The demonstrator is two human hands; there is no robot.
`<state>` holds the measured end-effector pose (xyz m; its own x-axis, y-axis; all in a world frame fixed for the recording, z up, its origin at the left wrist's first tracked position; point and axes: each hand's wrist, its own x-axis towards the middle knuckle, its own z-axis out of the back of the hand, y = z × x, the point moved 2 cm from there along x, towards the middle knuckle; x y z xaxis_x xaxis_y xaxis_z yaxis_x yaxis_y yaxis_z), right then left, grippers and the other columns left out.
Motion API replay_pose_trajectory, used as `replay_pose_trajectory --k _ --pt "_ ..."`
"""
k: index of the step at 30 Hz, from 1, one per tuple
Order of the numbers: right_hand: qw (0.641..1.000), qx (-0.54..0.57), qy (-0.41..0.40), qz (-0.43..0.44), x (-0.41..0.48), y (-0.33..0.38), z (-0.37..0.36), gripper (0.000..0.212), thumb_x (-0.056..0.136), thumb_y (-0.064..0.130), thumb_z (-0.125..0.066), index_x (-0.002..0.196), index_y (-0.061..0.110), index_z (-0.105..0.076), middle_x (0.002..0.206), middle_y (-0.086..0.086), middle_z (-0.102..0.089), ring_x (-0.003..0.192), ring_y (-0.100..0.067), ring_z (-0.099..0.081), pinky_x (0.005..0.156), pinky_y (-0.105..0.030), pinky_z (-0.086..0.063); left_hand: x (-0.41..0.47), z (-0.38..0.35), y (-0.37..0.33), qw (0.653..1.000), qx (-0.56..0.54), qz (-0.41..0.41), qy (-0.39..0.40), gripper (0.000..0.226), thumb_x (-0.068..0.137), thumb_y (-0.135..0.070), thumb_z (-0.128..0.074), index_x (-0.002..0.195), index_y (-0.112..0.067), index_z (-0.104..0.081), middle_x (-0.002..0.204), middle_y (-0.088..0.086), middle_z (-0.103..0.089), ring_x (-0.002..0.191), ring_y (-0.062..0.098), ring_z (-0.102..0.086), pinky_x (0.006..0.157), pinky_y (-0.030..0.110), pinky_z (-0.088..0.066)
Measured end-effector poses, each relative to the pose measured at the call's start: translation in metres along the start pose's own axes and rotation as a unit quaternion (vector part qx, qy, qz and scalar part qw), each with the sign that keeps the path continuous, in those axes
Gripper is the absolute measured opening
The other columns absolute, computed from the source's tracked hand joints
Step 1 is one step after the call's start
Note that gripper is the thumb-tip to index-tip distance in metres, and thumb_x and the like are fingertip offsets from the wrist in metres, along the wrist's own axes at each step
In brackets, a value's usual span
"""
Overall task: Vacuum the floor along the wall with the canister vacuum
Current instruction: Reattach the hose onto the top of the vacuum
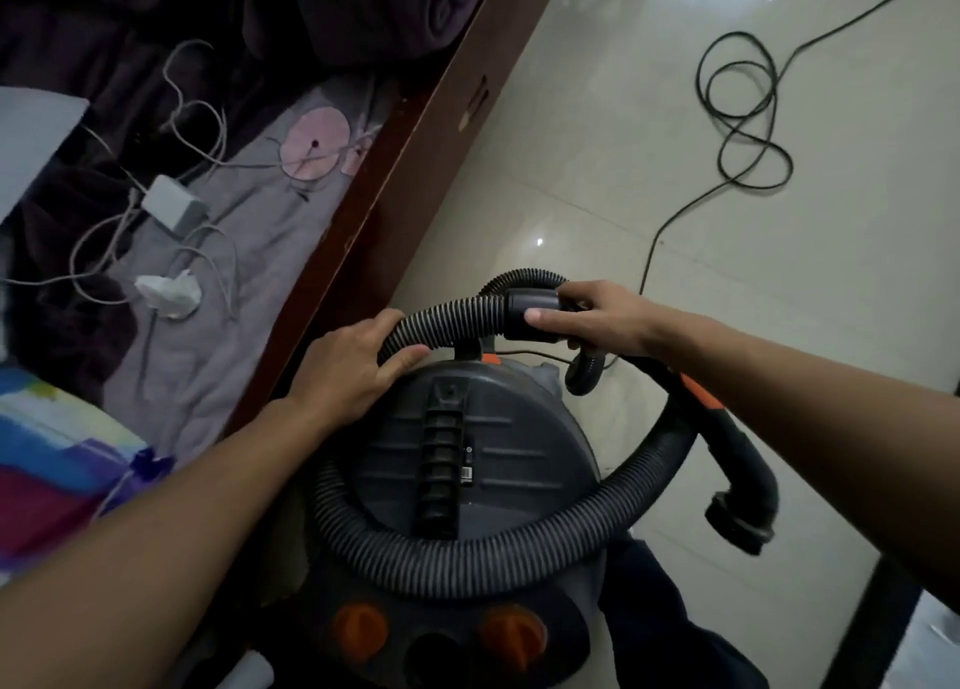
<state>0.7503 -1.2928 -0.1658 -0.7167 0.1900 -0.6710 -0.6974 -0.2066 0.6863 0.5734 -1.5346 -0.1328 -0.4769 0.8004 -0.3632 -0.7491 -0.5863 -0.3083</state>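
Observation:
A dark grey canister vacuum (519, 444) with a ribbed carry handle and two orange knobs stands on the floor right below me. Its ribbed grey hose (467, 564) lies coiled around the lid. My left hand (353, 361) grips the hose at the lid's far left edge. My right hand (592, 314) is closed around the smooth black cuff (530, 299) at the hose end, beyond the lid. A curved black wand handle with orange trim (737, 460) hangs at the right, its open end pointing down.
A dark wooden bed frame (415, 143) runs diagonally on the left, close to the vacuum. On the bed lie a grey sheet, a white charger with cables (171, 202) and crumpled tissue. A black power cord (743, 117) loops over the pale tiled floor at the upper right.

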Motion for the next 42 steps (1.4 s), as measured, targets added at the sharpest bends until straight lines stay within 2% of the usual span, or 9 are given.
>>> replay_pose_trajectory --k 6,10,13,16,20,27,32,38,42 --pt "0.990 -0.114 -0.065 -0.059 -0.034 0.021 -0.041 0.071 0.070 0.092 -0.034 0.089 0.032 -0.066 0.075 0.008 -0.070 0.068 -0.011 -0.067 0.062 -0.031 -0.051 -0.050 0.002 0.007 0.988 -0.132 0.069 0.040 0.039 0.087 -0.053 -0.061 0.116 -0.028 -0.053 0.093 0.002 -0.068 0.086 0.026 -0.065 0.076 0.041 -0.053" --pt "0.967 -0.209 -0.110 -0.097 -0.067 0.014 -0.067 0.087 0.060 0.088 -0.054 0.131 0.039 -0.045 0.126 0.002 -0.060 0.116 -0.024 -0.056 0.095 -0.043 -0.046 -0.074 0.011 0.003 0.973 -0.218 0.069 0.034 0.034 0.084 -0.037 -0.070 0.114 -0.027 -0.056 0.093 -0.005 -0.068 0.087 0.018 -0.066 0.080 0.041 -0.055" --pt "0.924 -0.253 -0.187 -0.218 -0.096 -0.002 -0.079 0.114 0.051 0.080 -0.072 0.146 0.039 -0.022 0.144 -0.004 -0.040 0.133 -0.031 -0.036 0.100 -0.049 -0.039 -0.088 0.020 0.001 0.967 -0.248 0.055 0.037 0.035 0.082 -0.033 -0.072 0.113 -0.026 -0.058 0.094 -0.006 -0.068 0.088 0.015 -0.065 0.082 0.040 -0.055" --pt "0.916 -0.041 -0.200 -0.346 -0.129 -0.029 -0.092 0.118 0.055 0.056 -0.088 0.148 0.027 -0.023 0.140 -0.011 -0.042 0.124 -0.037 -0.046 0.090 -0.051 -0.049 -0.103 0.026 0.004 0.959 -0.276 0.061 0.025 0.032 0.082 -0.030 -0.073 0.109 -0.021 -0.061 0.093 -0.006 -0.067 0.088 0.015 -0.065 0.083 0.040 -0.054" --pt "0.897 0.172 -0.157 -0.376 -0.174 -0.052 -0.127 0.072 0.073 0.009 -0.081 0.133 0.010 -0.042 0.106 -0.018 -0.059 0.083 -0.034 -0.065 0.051 -0.040 -0.059 -0.128 0.028 0.011 0.962 -0.265 0.061 0.002 0.033 0.082 -0.029 -0.074 0.110 -0.021 -0.060 0.089 -0.015 -0.063 0.084 0.007 -0.063 0.076 0.029 -0.053" --pt "0.879 0.253 -0.154 -0.374 -0.247 -0.086 -0.204 0.108 0.074 0.007 -0.079 0.155 0.024 -0.010 0.128 -0.017 -0.047 0.083 -0.030 -0.061 0.045 -0.033 -0.054 -0.180 0.030 -0.001 0.979 -0.183 0.043 -0.082 0.049 0.082 -0.035 -0.072 0.125 -0.022 -0.051 0.093 -0.003 -0.067 0.083 0.020 -0.065 0.075 0.034 -0.052" --pt "0.889 0.312 -0.127 -0.310 -0.258 -0.083 -0.255 0.107 0.078 0.008 -0.078 0.153 0.034 -0.006 0.114 -0.011 -0.057 0.074 -0.025 -0.066 0.047 -0.032 -0.055 -0.224 0.037 0.021 0.984 -0.127 0.049 -0.117 0.049 0.081 -0.027 -0.075 0.124 -0.021 -0.052 0.093 0.001 -0.067 0.083 0.025 -0.065 0.072 0.035 -0.051" --pt "0.952 0.140 -0.010 -0.273 -0.249 -0.065 -0.281 0.037 0.083 0.017 -0.069 0.114 0.021 -0.050 0.094 -0.013 -0.067 0.074 -0.028 -0.069 0.057 -0.037 -0.058 -0.263 0.038 0.058 0.985 0.006 0.080 -0.153 0.052 0.082 -0.024 -0.075 0.126 -0.018 -0.048 0.101 0.017 -0.067 0.084 0.043 -0.064 0.069 0.046 -0.050" --pt "0.962 -0.117 -0.137 -0.206 -0.245 -0.049 -0.244 0.017 0.082 0.037 -0.063 0.089 0.022 -0.066 0.084 -0.003 -0.070 0.078 -0.025 -0.069 0.068 -0.036 -0.058 -0.256 0.012 0.051 0.985 0.034 0.064 -0.159 0.059 0.086 -0.027 -0.070 0.136 -0.008 -0.046 0.122 0.019 -0.060 0.095 0.043 -0.062 0.076 0.048 -0.050"
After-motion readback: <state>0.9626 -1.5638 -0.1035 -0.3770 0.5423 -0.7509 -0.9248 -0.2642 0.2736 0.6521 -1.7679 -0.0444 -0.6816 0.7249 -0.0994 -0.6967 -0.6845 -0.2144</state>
